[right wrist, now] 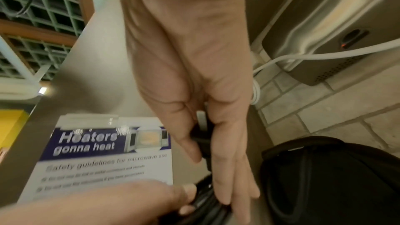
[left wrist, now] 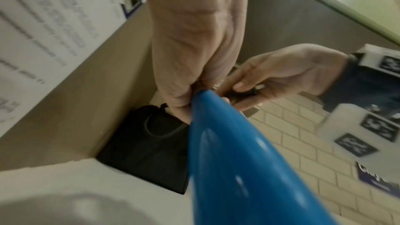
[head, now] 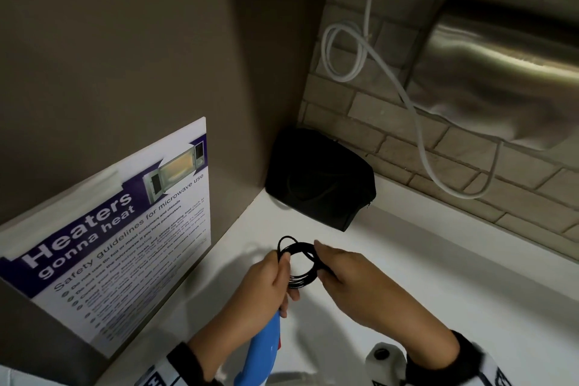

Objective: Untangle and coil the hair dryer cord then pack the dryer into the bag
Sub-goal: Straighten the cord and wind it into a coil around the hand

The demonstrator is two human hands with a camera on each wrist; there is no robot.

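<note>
Near the counter's [head: 407, 276] front edge, my left hand [head: 260, 285] pinches one side of the coiled black cord [head: 299, 263] while gripping the blue hair dryer [head: 260, 351], and my right hand [head: 347, 273] curls round the opposite side with the plug. If either pinch slackens, I judge the springy loops could spill and retangle. The black bag [head: 319, 178] stands in the far corner; I cannot tell whether it is unzipped, which could stall packing.

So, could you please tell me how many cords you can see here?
2. The black cord is coiled between the left hand and right hand above the counter. The white cord hangs looped on the brick wall beside the metal dryer. More may be hidden.
</note>
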